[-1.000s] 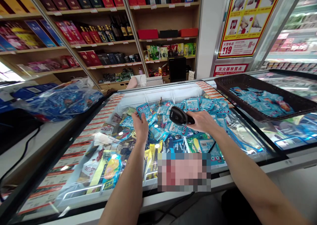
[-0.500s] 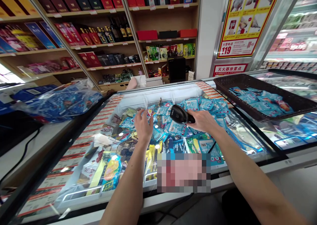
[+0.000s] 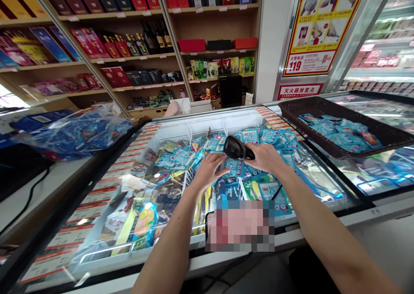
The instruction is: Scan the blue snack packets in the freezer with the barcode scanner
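Observation:
My right hand (image 3: 263, 156) grips a black handheld barcode scanner (image 3: 235, 148), its head pointing left over a heap of blue snack packets. My left hand (image 3: 211, 169) is just left of the scanner, fingers stretched out and thumb apart, above or touching the blue packets. Nothing shows in its grasp, though its underside is hidden. Under both hands, one blue packet (image 3: 235, 168) lies beneath the scanner. Further left in the heap rest other blue packets (image 3: 183, 156). The packets lie over the glass-topped freezer (image 3: 152, 242).
To the right stands a dark brown basket (image 3: 336, 149) with blue packets inside. At left is a clear plastic bag (image 3: 84, 132) full of blue packets. A pixelated patch (image 3: 241, 226) covers something at the front edge. Shelves (image 3: 129, 56) of boxes and bottles stand behind.
My left hand has moved right, from the heap's left side to beside the scanner. Blue packets now lie at the left where it was. My right hand with the scanner has barely moved.

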Available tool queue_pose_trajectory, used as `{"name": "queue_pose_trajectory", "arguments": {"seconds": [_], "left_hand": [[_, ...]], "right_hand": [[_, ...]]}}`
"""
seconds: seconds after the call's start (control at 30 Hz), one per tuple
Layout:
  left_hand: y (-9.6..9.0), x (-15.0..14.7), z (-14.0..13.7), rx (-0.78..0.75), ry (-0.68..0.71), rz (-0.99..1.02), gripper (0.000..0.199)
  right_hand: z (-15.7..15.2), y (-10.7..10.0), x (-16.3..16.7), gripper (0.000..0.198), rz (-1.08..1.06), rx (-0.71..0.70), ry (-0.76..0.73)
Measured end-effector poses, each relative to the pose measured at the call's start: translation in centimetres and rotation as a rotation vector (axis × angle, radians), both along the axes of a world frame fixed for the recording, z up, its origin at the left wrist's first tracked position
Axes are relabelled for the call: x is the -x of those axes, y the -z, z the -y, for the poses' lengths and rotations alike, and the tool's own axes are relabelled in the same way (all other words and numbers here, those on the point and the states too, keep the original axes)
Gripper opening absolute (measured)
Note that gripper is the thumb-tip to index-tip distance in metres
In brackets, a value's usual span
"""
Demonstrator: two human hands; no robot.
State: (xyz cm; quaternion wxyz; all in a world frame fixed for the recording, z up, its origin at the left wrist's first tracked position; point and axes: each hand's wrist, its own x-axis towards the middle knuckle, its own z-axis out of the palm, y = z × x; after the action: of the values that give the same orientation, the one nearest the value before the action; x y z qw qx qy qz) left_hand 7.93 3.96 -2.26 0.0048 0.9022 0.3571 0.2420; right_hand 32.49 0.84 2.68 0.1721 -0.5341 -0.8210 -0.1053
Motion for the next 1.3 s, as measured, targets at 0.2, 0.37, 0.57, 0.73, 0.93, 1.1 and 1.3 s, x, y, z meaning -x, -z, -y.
{"name": "queue_pose_trajectory", "arguments": {"seconds": [0.2, 0.37, 0.57, 0.73, 0.93, 1.1, 1.3], "left_hand": [[0.2, 0.4, -0.1, 0.046, -0.129, 0.105, 0.058], [0.1, 1.2, -0.8, 0.247, -0.330, 0.386, 0.038], [0.6, 1.8, -1.9, 0.373, -0.401, 0.880, 0.033], [0.9, 1.8, -2.1, 0.404, -0.360, 1.028, 0.033], [0.8, 1.7, -2.0, 0.355, -0.360, 1.030, 0.028], [1.1, 1.8, -2.1, 0.389, -0.326, 1.022, 0.029], [1.2, 1.7, -2.2, 0.443, -0.259, 1.095, 0.033]], "right_hand": [[0.2, -0.2, 0.2, 0.032, 0.029, 0.030, 0.001], [0.3, -0.2, 0.3, 0.031, 0.018, 0.010, -0.019], [0.2, 0.0, 0.3, 0.030, 0.018, 0.013, -0.041], [0.1, 0.3, 0.6, 0.032, 0.023, 0.028, -0.086], [0.0, 0.6, 0.7, 0.032, 0.031, 0.029, -0.105], [0.2, 0.5, 0.8, 0.030, 0.026, 0.017, -0.134], [0.5, 0.4, 0.8, 0.031, 0.024, 0.027, -0.177]]}}
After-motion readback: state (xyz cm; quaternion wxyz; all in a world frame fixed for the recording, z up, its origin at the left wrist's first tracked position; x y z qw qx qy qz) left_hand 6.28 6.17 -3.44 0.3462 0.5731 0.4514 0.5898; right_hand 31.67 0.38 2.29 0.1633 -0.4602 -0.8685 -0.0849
